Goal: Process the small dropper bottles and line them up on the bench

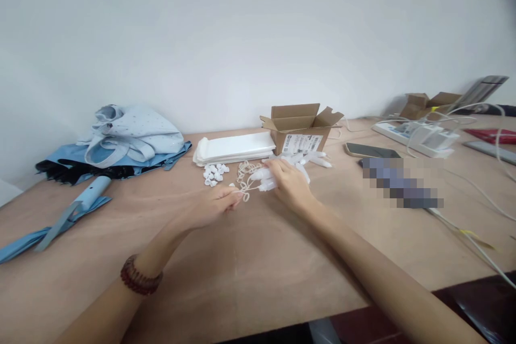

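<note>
My left hand (222,200) is closed in a pinch on a thin cream cord (243,191), which stretches to the right and lies in loose loops behind it. My right hand (291,181) reaches over a pile of small translucent white plastic bottles (264,178). Its fingers are bent around one of them, with the fingertips partly hidden. More of these bottles (318,159) lie beyond that hand. Several small white caps (213,173) are heaped just behind my left hand.
Behind the pile stand a flat stack of white sheets (237,146) and an open cardboard box (304,131). A blue umbrella (92,193) and pale cloth bag (137,129) lie left. At right are a phone (371,150), a power strip (415,138) and trailing cables (471,191).
</note>
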The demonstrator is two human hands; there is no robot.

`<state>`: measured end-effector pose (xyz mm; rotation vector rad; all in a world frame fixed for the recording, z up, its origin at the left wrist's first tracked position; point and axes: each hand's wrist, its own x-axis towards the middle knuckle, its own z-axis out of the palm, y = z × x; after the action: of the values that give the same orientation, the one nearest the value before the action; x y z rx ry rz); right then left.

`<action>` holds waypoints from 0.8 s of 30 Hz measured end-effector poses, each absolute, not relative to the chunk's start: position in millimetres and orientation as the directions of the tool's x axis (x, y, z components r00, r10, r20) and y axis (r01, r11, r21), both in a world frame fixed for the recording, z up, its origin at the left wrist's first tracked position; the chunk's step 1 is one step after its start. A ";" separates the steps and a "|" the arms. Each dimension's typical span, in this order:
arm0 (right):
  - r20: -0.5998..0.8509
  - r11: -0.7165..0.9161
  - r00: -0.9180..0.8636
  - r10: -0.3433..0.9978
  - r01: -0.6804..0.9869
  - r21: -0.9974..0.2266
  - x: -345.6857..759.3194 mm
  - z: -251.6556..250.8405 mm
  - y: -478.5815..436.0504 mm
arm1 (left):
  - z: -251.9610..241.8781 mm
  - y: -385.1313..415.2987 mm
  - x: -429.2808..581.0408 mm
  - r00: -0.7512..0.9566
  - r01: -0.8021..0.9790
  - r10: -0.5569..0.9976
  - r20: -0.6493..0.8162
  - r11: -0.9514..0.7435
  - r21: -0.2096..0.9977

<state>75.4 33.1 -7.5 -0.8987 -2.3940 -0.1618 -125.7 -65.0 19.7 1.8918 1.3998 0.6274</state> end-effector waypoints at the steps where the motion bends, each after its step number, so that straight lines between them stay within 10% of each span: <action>1: 0.553 0.759 -0.599 0.579 0.644 -0.097 77.7 -7.3 35.4 | 20.7 -65.5 -128.0 0.300 0.581 0.954 -0.030 -0.158 0.799; 11: 0.577 0.768 -0.507 0.640 0.396 -0.503 85.9 -5.4 40.7 | 22.5 -70.0 -131.0 0.164 0.449 0.986 0.020 -0.092 0.889; 17: 0.263 0.452 -0.684 0.680 0.109 -0.886 69.4 1.7 12.6 | 21.5 -72.4 -129.3 0.202 0.355 0.979 -0.025 -0.049 0.934; 24: 0.232 0.370 -0.651 0.723 0.081 -0.925 64.1 -4.3 8.5 | 21.2 -71.1 -128.4 0.119 0.112 0.992 0.036 -0.049 0.992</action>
<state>64.1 8.5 -4.3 -0.6923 -1.9984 1.2992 -128.4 -71.1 21.2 1.3782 1.1839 1.0961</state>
